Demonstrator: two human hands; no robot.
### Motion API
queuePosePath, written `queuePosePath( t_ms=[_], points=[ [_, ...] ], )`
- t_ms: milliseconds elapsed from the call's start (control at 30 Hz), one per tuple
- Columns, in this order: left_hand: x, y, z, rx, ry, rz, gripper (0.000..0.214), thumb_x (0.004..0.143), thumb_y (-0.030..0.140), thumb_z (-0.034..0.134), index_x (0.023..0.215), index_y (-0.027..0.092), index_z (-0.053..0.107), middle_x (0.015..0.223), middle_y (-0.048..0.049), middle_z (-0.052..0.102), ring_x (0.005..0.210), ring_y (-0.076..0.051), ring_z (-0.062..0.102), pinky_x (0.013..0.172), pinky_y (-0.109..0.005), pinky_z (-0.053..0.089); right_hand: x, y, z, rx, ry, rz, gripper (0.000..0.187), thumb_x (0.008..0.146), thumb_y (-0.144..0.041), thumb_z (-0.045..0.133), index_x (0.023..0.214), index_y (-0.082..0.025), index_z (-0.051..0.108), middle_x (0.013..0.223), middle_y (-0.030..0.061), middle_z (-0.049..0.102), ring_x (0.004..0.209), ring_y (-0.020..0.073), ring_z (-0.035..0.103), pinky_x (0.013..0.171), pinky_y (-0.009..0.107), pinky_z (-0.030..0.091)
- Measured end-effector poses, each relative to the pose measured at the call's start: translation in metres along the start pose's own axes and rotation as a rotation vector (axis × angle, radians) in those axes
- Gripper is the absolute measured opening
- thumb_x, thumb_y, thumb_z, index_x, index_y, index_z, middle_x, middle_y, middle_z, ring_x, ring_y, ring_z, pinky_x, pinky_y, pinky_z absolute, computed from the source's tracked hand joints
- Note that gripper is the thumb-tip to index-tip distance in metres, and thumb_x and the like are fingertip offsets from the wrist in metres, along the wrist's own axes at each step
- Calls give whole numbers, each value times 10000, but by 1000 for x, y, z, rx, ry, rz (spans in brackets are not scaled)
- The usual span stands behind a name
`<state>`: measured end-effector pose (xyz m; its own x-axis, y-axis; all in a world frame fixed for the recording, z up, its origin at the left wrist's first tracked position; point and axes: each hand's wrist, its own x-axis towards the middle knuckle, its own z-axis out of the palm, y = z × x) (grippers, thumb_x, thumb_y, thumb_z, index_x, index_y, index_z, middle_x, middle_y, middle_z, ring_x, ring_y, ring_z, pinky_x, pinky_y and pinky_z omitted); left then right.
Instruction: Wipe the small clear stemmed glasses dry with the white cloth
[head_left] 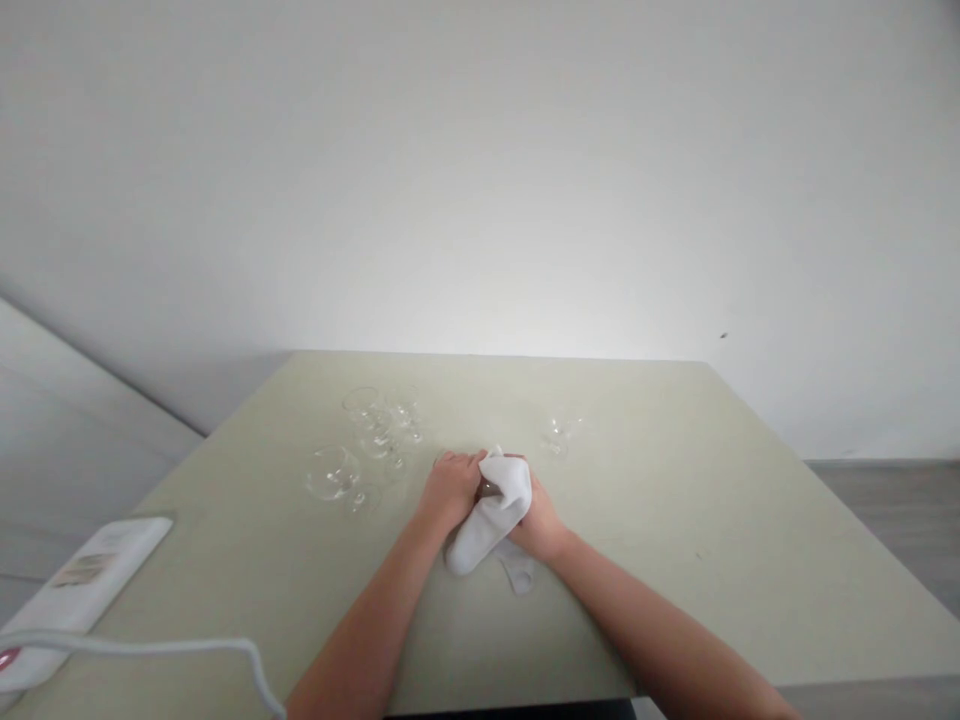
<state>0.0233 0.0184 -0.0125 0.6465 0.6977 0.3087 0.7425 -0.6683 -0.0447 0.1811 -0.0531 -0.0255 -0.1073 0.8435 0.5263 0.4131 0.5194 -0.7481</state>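
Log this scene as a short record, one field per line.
Left hand: against the cloth, grip unclear
Right hand: holding white cloth
Inside cloth: cannot tell
Left of hands: several clear glasses
Beyond right hand: clear glassware
Left edge: white pack, cable in front
Surface: pale table against wall

- plain indoor room; home or small office, can't tell which
- bare white wall (480, 180); pale tabletop (637, 570) pushed up near it
- grey floor (885, 510), wood-look, at right; white panel (67, 430) at left
- clear drinking glasses (330, 473) lean homey; white cable (165, 648) fits either
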Motion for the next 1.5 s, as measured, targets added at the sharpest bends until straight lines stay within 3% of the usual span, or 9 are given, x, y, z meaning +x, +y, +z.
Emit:
queuePosePath(
  t_ms=[100,167,300,500,700,833,1100,1367,1500],
  points=[
    [0,3,-1,-1,196,28,163,930,225,480,1042,159,577,823,-73,667,799,-206,625,762,-334,432,0,6,4,119,80,93,253,798,-231,549,1028,-174,637,1011,78,684,948,236,647,898,382,514],
    [1,5,-3,-10,257,52,166,949,256,454,1030,167,568,829,-67,657,795,-199,612,763,-331,425,-2,12,6,155,102,128,170,808,-226,521,922,-191,642,879,49,701,822,209,659,821,353,541],
    [2,5,-7,-36,186,80,163,963,240,421,919,182,566,792,-44,647,764,-186,609,729,-321,410,-5,14,6,118,34,137,222,749,-242,609,969,-226,628,812,8,685,738,189,640,765,314,555],
    [2,0,-3,-57,-11,-23,129,893,156,500,984,175,590,800,-51,695,770,-204,657,712,-317,423,1,1,2,-6,-18,14,515,736,-241,666,1228,-224,514,1199,92,573,1089,254,587,979,364,482],
    [5,3,-4,-90,-136,-90,228,851,148,530,1069,182,587,841,-66,715,828,-210,676,752,-306,445,1,-4,1,-10,-13,-33,515,761,-224,659,1246,-185,490,1224,121,485,1155,271,535,996,375,470],
    [7,4,-3,-87,-129,-81,233,858,147,523,1081,176,583,830,-68,715,832,-214,679,758,-309,451,0,-2,2,-11,11,-17,442,756,-234,667,1176,-164,547,1200,125,490,1101,267,554,967,383,487],
    [6,2,3,-70,-146,-75,231,876,146,512,1097,158,579,822,-68,711,794,-213,673,716,-306,449,1,1,4,-28,8,33,482,731,-274,694,1184,-195,549,1173,110,526,1063,259,578,951,374,504],
    [5,4,8,-75,94,-12,87,928,231,494,942,176,561,825,-50,660,805,-207,622,754,-335,428,1,5,2,-39,62,39,535,711,-251,684,1220,-190,533,1174,123,584,1119,300,575,994,426,481],
    [7,3,15,-38,98,23,74,924,179,483,897,184,552,826,-45,636,800,-202,599,743,-335,416,1,8,3,-46,58,71,583,713,-236,669,1271,-233,499,1216,107,594,1148,315,572,1017,449,469]
  ],
)
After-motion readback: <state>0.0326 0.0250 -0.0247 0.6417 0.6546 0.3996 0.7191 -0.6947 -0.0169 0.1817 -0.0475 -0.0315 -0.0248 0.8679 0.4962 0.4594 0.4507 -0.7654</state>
